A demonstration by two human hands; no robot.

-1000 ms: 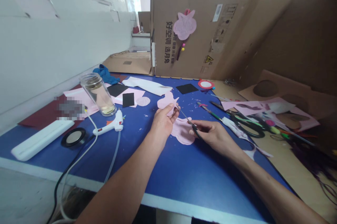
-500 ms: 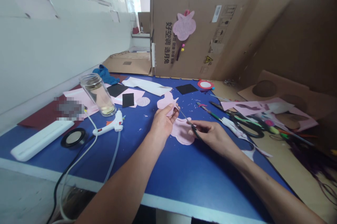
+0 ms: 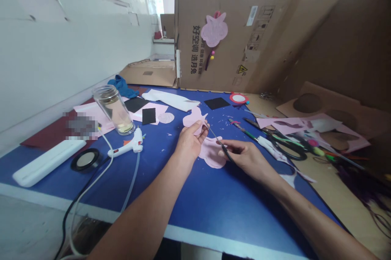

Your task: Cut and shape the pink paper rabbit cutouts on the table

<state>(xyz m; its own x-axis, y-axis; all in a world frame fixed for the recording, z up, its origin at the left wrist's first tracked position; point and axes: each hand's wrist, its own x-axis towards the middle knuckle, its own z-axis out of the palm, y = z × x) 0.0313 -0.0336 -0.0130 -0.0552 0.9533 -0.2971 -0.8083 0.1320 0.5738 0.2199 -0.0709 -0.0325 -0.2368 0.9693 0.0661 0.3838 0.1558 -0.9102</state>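
Observation:
My left hand [image 3: 191,142] pinches a pink paper cutout [image 3: 194,117] with a scalloped outline and a pointed tip, held above the table. In my right hand [image 3: 240,154] is a pair of slim scissors with dark handles [image 3: 225,150], seen nearly edge-on. Their thin blades point up and left and meet the cutout's right edge near my left fingertips. Whether the blades are parted cannot be made out. Below both hands a second pink scalloped piece [image 3: 213,157] lies flat on the blue table [image 3: 195,195], partly covered by my fingers.
At left stand a tilted-looking glass jar [image 3: 113,109], a white glue gun [image 3: 130,147] with its cord, a black tape roll [image 3: 85,159] and a white power strip [image 3: 49,162]. Larger scissors [image 3: 288,148] and pink scraps [image 3: 305,126] lie right. A cardboard wall [image 3: 238,40] rises behind.
Hardly anything differs. Both hands keep their places, with the pink cutout and the scissors in them; the whole view shifts very slightly.

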